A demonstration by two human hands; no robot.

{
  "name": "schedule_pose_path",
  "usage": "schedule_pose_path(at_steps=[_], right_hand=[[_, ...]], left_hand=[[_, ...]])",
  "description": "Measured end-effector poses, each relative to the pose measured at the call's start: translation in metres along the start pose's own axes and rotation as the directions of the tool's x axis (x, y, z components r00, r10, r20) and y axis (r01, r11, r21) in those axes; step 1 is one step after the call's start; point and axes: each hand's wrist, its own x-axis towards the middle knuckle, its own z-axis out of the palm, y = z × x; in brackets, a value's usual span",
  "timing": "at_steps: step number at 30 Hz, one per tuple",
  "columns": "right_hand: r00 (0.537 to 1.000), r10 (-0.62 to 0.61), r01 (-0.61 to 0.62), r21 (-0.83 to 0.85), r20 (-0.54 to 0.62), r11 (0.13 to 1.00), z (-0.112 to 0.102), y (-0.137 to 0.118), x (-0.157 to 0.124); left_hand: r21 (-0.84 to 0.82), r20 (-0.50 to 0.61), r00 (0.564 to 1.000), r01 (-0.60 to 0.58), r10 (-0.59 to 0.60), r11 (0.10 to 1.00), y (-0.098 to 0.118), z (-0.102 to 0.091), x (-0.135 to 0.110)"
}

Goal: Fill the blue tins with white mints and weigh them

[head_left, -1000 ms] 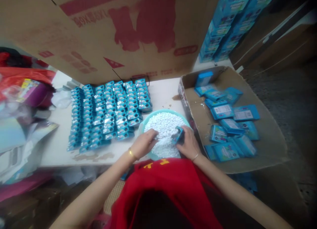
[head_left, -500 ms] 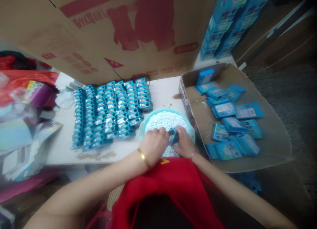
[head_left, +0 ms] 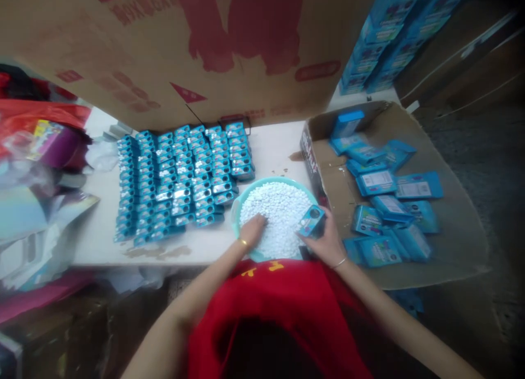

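Observation:
A round light-turquoise basin (head_left: 237, 212) full of small white pellets (head_left: 283, 204) stands at the table's front edge. My left hand (head_left: 252, 229) is at the basin's left side, its fingers curled down among the pellets. The fingertips are hidden there, so I cannot tell how far they are closed. Over the basin's right rim, my right hand (head_left: 327, 238) grips a small blue box (head_left: 310, 221) between thumb and fingers. The box is tilted, and a dark round spot shows near its upper end.
Rows of small blue boxes (head_left: 184, 176) stand left of the basin. An open carton (head_left: 336, 182) holding several flat blue packages (head_left: 375, 181) is at the right. Behind rises a large cardboard box (head_left: 246, 94); stacked blue packs (head_left: 369, 45) stand back right. Wrappings (head_left: 36, 204) clutter the left.
My hands have moved apart. The left has let go of the blue box and moved down-left into the pellets; the right has shifted right, still holding the box. The view has shifted slightly.

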Motion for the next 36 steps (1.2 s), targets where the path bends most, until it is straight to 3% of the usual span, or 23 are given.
schedule_pose_path(at_steps=[3, 7, 10, 14, 17, 20, 24, 28, 32, 36], right_hand=[[1.000, 0.008, -0.008, -0.008, 0.020, 1.000, 0.001, -0.002, -0.003], [0.999, 0.027, -0.027, -0.020, 0.025, 0.999, 0.002, -0.004, -0.008], [0.999, 0.020, -0.019, -0.023, 0.030, 1.000, 0.003, -0.003, -0.011], [0.998, -0.048, 0.050, -0.042, 0.032, 0.998, 0.007, -0.001, -0.009], [0.991, -0.124, 0.127, -0.079, 0.049, 0.989, 0.012, -0.002, -0.005], [0.980, -0.183, 0.191, -0.119, 0.080, 0.974, 0.019, -0.005, -0.002], [0.962, -0.240, 0.257, -0.138, 0.127, 0.957, 0.027, -0.009, -0.001], [0.949, -0.277, 0.298, -0.139, 0.153, 0.944, 0.033, -0.010, -0.002], [0.945, -0.291, 0.310, -0.127, 0.148, 0.942, 0.037, -0.009, -0.003], [0.951, -0.281, 0.295, -0.118, 0.126, 0.948, 0.037, -0.007, -0.002]], left_hand=[[-0.087, -0.038, 0.999, -0.041, 0.038, 0.995, 0.012, 0.016, 0.017], [-0.166, -0.073, 0.994, -0.097, 0.086, 0.981, 0.007, 0.013, 0.011], [-0.256, -0.163, 0.974, -0.195, 0.156, 0.947, -0.001, -0.006, -0.007], [-0.255, -0.259, 0.935, -0.309, 0.243, 0.916, 0.002, -0.049, -0.036], [-0.185, -0.240, 0.928, -0.333, 0.286, 0.925, 0.013, -0.083, -0.053], [-0.052, -0.151, 0.937, -0.327, 0.316, 0.944, 0.028, -0.110, -0.064], [0.199, 0.001, 0.969, -0.241, 0.245, 0.950, 0.056, -0.135, -0.070], [0.407, 0.066, 0.990, -0.143, 0.127, 0.902, 0.091, -0.153, -0.075], [0.483, 0.091, 0.991, -0.129, 0.097, 0.866, 0.123, -0.163, -0.078], [0.496, 0.071, 0.987, -0.158, 0.142, 0.854, 0.124, -0.169, -0.078]])
